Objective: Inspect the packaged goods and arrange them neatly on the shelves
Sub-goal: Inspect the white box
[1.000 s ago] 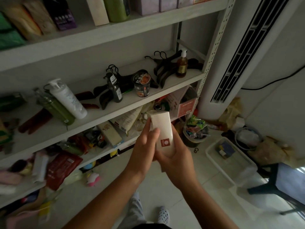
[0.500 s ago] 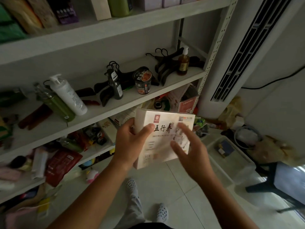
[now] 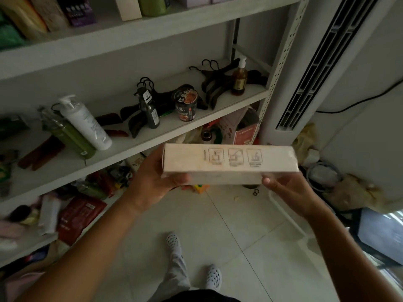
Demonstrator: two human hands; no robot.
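Observation:
I hold a flat cream box (image 3: 229, 162) level in front of me, its narrow side with three small printed pictograms turned up toward the camera. My left hand (image 3: 157, 182) grips its left end, thumb on the near face and fingers behind. My right hand (image 3: 290, 192) holds its right lower edge from beneath, thumb tip on the near face. The box hangs over the floor, in front of the middle shelf (image 3: 152, 136) of the white shelving.
On the middle shelf stand a white pump bottle (image 3: 87, 125), a green bottle (image 3: 69, 138), a dark bottle (image 3: 150, 112), a noodle cup (image 3: 186, 103), an amber pump bottle (image 3: 239, 78) and black hangers. Lower shelves hold jumbled packets. A tall air conditioner (image 3: 322, 73) stands right; clutter covers the floor there.
The box has been turned from its broad printed face to its narrow side and now lies level. Both hands have shifted out to its two ends.

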